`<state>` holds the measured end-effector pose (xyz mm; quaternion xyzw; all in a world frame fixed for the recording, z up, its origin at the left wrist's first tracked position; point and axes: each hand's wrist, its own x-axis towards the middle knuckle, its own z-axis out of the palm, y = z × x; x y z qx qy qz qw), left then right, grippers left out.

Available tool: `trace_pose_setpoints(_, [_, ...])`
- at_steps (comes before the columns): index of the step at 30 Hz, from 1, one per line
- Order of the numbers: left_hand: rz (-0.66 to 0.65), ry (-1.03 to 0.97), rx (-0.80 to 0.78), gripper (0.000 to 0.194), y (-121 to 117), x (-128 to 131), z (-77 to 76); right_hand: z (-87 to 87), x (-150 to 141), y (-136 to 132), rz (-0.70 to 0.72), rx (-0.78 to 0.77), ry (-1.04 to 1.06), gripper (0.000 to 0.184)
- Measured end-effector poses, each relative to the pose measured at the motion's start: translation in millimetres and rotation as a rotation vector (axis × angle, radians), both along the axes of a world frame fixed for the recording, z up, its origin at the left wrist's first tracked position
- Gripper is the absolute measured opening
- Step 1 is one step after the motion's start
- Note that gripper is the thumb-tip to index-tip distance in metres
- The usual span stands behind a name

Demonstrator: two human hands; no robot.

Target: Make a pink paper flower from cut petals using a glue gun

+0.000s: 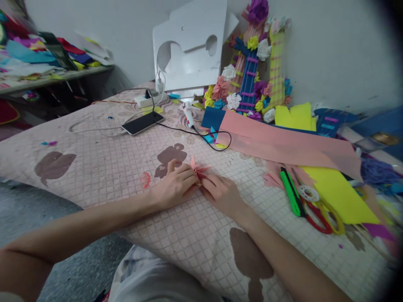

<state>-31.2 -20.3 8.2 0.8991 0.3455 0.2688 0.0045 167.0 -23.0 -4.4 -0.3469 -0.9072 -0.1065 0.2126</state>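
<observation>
A small piece of folded pink paper (195,166), with pointed ends sticking out, is pinched between both hands over the middle of the table. My left hand (178,183) grips it from the left, fingers curled in and the index finger bent. From the right, my right hand (223,193) has its fingers closed on the paper's lower edge. The fingertips meet there and hide the lower part of the paper. Beyond the hands lies a white glue gun (188,115) with a black cord.
On the right lie a green utility knife (292,193), red-handled scissors (318,218), a white tape roll (307,193) and yellow paper (343,199). Long pink paper strips (283,140) stretch behind them. A phone (142,123) and power strip (150,99) sit left; paper-flowered guitar shapes (248,84) lean on the wall.
</observation>
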Motion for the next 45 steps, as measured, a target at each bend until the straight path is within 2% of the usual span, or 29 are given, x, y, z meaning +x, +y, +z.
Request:
trace_pose_setpoints(17, [0.006,0.020,-0.040,0.016,-2.4,-1.1,1.1,-1.9,0.7,-1.3,0.019,-0.037,-0.024,0.019])
trace_pose_setpoints(28, [0.002,0.016,-0.021,0.016,-1.7,-1.4,-4.2,-1.0,-1.2,-4.9,-0.007,-0.042,-0.026,0.018])
trace_pose_setpoints(45, [0.002,0.024,-0.043,0.014,-3.8,-2.7,-0.3,-3.1,-1.5,-5.5,-0.016,-0.077,0.027,0.015])
